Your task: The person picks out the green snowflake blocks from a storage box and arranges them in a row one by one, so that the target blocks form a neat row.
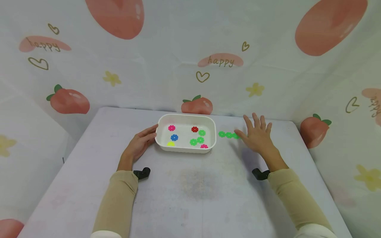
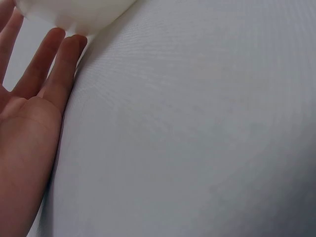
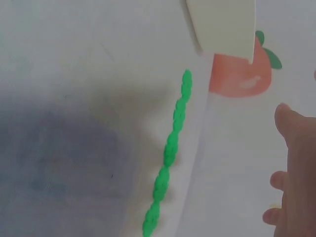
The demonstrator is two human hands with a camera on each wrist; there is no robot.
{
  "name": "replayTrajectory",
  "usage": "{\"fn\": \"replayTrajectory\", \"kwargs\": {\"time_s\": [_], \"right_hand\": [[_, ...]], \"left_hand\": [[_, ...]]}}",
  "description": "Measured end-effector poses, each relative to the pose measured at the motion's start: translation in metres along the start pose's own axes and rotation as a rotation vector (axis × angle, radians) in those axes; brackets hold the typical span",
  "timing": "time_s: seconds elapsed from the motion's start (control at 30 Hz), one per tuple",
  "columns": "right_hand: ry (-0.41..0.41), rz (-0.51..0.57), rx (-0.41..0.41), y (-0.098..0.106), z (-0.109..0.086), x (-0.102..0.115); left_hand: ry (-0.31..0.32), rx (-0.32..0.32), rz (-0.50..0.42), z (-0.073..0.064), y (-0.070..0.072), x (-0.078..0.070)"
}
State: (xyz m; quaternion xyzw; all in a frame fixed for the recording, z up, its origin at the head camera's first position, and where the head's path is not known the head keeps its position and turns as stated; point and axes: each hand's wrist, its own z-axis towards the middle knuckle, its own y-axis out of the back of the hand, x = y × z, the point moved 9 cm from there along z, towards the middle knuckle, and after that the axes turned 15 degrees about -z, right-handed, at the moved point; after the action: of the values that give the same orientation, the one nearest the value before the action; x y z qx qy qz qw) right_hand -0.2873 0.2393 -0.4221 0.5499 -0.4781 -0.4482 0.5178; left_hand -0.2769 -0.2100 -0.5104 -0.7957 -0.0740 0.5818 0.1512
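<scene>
A white plastic basin [image 1: 186, 150] stands on the table with several small notched plastic discs in it. Among them are a blue disc [image 1: 174, 137], a red disc [image 1: 194, 129], a yellow disc [image 1: 171, 144], pink discs and green discs [image 1: 193, 142]. My left hand [image 1: 140, 145] touches the basin's left end; in the left wrist view its fairly straight fingers [image 2: 60, 64] meet the basin wall. A chain of green discs [image 1: 229, 135] lies to the basin's right. My right hand [image 1: 258, 136] is spread beside and over the chain's right end, holding nothing; the whole chain [image 3: 170, 148] shows in the right wrist view.
The white table [image 1: 190, 205] backs onto a hanging cloth [image 1: 166, 82] printed with peaches, hearts and flowers. More of that cloth hangs along both sides. A black wrist mount [image 1: 260, 174] sits on the right forearm, another [image 1: 142, 173] on the left.
</scene>
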Motion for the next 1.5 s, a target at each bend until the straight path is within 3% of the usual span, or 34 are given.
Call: {"fn": "replayTrajectory", "kwargs": {"time_s": [1.13, 1.5], "right_hand": [[0.175, -0.099, -0.008, -0.001, 0.017, 0.100], [0.296, -0.116, -0.046, 0.003, 0.019, 0.137]], "left_hand": [[0.002, -0.008, -0.019, 0.000, -0.002, -0.001], [0.005, -0.019, -0.022, -0.001, -0.001, 0.000]]}}
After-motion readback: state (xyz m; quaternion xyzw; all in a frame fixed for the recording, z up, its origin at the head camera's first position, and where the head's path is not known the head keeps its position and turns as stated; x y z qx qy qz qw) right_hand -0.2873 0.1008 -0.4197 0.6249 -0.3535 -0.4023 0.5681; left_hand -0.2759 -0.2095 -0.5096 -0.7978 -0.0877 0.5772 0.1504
